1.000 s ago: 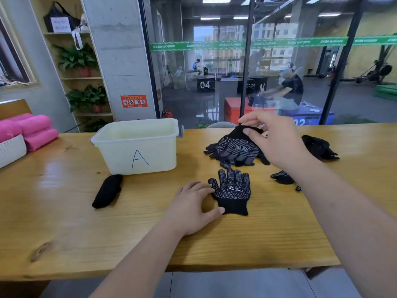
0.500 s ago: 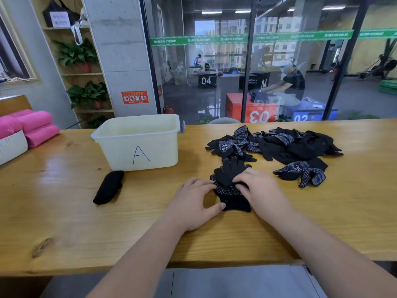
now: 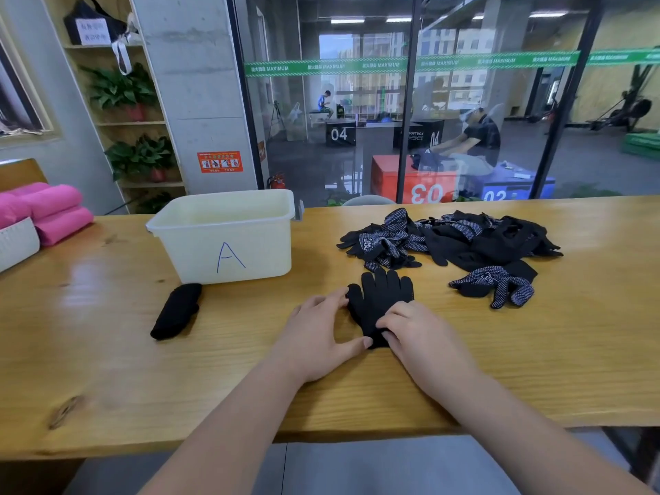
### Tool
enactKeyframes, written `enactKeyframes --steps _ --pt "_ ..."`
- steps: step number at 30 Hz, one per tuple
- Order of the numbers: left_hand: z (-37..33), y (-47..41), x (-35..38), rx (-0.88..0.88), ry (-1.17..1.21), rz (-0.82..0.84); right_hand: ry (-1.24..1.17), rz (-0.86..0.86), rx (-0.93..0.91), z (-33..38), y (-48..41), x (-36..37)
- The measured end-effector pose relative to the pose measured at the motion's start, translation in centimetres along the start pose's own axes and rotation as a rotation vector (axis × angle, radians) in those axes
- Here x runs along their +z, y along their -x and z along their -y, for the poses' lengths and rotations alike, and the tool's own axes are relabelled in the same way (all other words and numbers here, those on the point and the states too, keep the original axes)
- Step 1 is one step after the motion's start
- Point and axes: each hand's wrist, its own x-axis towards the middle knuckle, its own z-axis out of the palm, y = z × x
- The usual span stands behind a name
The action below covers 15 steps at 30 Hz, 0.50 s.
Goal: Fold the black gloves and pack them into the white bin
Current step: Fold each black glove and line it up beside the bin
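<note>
A black knit glove is lying flat on the light wooden table, directly between the two hands. Its long axis is running straight away from the person, with its fingers pointing away from the hands and its cuff lying under the fingertips of both.

Beyond the left hand and off to its left, a white plastic bin marked with a blue letter A is standing upright. Only its pale inner walls are showing, since the near wall is hiding its floor. A folded black glove bundle is lying on the table just in front of the bin, well to the left of that hand.

Beyond the right hand, a loose pile of black gloves with white grip dots is sprawling, and a separate dotted black glove is lying nearer, off to that hand's right.

The left hand is resting flat with its fingers spread, fingertips touching the glove's left edge and the thumb reaching the cuff. The right hand is lying on the glove's cuff end with its fingers bent; whether they are pinching the cloth or only pressing it is not clear.
</note>
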Motion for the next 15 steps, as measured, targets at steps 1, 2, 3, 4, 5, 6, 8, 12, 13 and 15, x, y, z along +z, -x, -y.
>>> enactKeyframes --steps 1,2,3,4,5,6,8,12,13,15 --pt "0.0 0.0 0.1 0.002 -0.001 -0.005 -0.006 0.006 0.000 0.0 0.1 -0.1" --pt "0.1 0.0 0.1 0.006 -0.002 -0.006 -0.012 0.013 0.010 0.1 0.3 -0.2" --pt "0.2 0.0 0.1 0.009 -0.005 -0.005 -0.015 0.019 0.023 0.1 0.4 -0.3" --pt "0.2 0.0 0.2 0.011 -0.010 -0.002 -0.015 0.027 0.034 0.1 0.5 -0.5" --pt "0.3 -0.1 0.2 0.014 -0.015 0.000 -0.012 0.034 0.041 0.2 0.6 -0.6" --pt "0.3 -0.1 0.2 0.017 -0.022 0.001 -0.012 0.043 0.042 0.3 0.6 -0.8" --pt "0.4 -0.2 0.3 0.033 -0.049 0.004 -0.022 0.072 0.049 0.5 0.8 -1.2" --pt "0.6 -0.2 0.4 0.076 -0.101 -0.008 -0.110 0.095 0.140 0.8 0.3 -2.3" --pt "0.6 -0.3 0.5 0.070 -0.102 -0.010 -0.141 0.083 0.166 0.9 0.0 -2.5" --pt "0.5 -0.4 0.6 0.055 -0.128 -0.012 -0.184 0.089 0.205 0.8 -1.0 -2.3"
